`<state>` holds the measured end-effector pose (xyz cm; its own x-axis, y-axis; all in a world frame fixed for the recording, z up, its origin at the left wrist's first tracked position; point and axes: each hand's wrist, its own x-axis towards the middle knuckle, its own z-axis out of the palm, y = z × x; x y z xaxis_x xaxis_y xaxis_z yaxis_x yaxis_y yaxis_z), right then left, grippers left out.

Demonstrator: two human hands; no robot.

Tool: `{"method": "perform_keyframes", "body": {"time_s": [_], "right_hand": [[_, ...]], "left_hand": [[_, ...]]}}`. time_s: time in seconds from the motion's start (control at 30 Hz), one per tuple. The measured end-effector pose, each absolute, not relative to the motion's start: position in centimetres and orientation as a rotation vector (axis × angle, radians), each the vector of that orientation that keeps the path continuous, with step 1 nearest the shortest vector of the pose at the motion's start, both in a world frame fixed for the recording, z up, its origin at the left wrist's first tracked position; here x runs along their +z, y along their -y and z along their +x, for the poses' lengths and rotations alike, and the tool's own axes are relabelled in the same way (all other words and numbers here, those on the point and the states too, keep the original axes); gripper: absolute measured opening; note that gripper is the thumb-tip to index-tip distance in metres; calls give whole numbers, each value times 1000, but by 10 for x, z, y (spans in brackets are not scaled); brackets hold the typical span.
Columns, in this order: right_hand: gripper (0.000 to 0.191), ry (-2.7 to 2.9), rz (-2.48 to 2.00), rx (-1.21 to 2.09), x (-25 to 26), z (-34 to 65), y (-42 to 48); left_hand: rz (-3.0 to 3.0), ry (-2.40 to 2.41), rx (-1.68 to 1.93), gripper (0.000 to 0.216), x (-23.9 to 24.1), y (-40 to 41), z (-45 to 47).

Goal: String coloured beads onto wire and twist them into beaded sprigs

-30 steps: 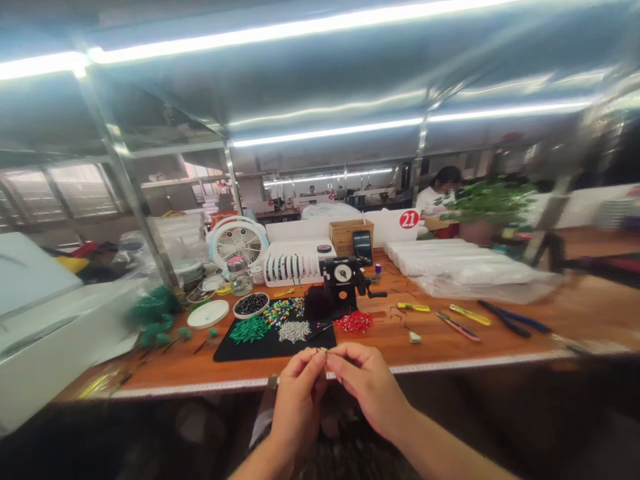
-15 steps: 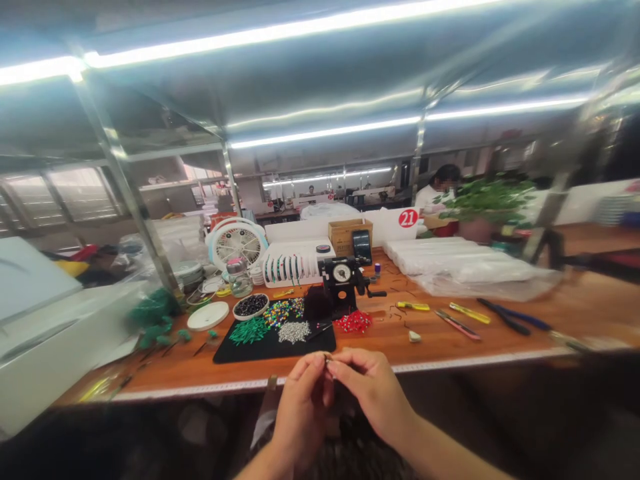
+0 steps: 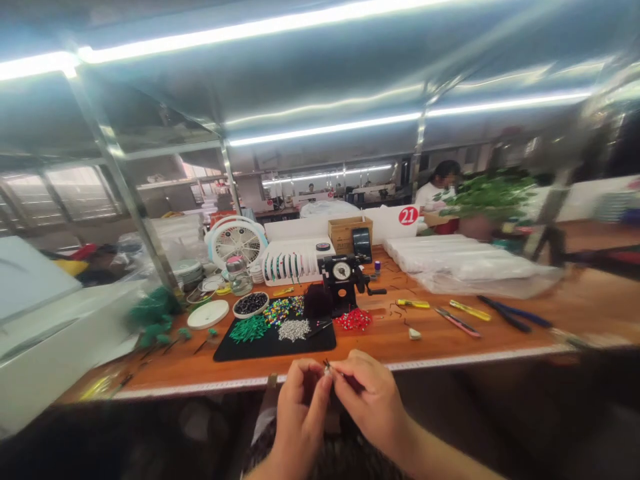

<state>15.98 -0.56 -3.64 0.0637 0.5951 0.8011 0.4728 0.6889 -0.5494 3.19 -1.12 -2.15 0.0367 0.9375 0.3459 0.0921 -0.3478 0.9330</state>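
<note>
Both hands meet just in front of the wooden table's near edge (image 3: 450, 363). My left hand (image 3: 299, 410) and my right hand (image 3: 370, 403) each pinch, fingertips together, a tiny piece (image 3: 327, 366) too small to name. On the table beyond them lies a black mat (image 3: 320, 343) with heaps of green beads (image 3: 249, 329), mixed coloured beads (image 3: 284, 310) and silver beads (image 3: 294, 330). A heap of red beads (image 3: 354, 321) sits beside a black clamp device with a dial (image 3: 343, 279).
A bowl of dark beads (image 3: 251, 304), a white spool (image 3: 207, 314), a small fan (image 3: 237, 243) and a rack of bracelets (image 3: 293, 265) stand behind the mat. Pliers and cutters (image 3: 505, 315) lie to the right, by bagged white stock (image 3: 470, 265). A person sits beyond the "21" sign (image 3: 408, 215).
Both hands have dropped slightly lower and nearer to me, still pinching the tiny piece between them. The view has shifted a little.
</note>
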Motion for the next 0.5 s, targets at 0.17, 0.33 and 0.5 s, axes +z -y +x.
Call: {"method": "perform_keyframes", "body": {"time_s": [0.17,0.33,0.5], "right_hand": [[17,1640,-904,-47,-43,160,5],[18,1664,-928,144,-40,162,12],[19,1668,-937,326,-34,166,18]], "left_hand": [[1790,-1213,1349,13,-23,3,32],[1653,-1120,1271,24,-19,4,31],[1349,-940,1126,29,-15,11,34]]}}
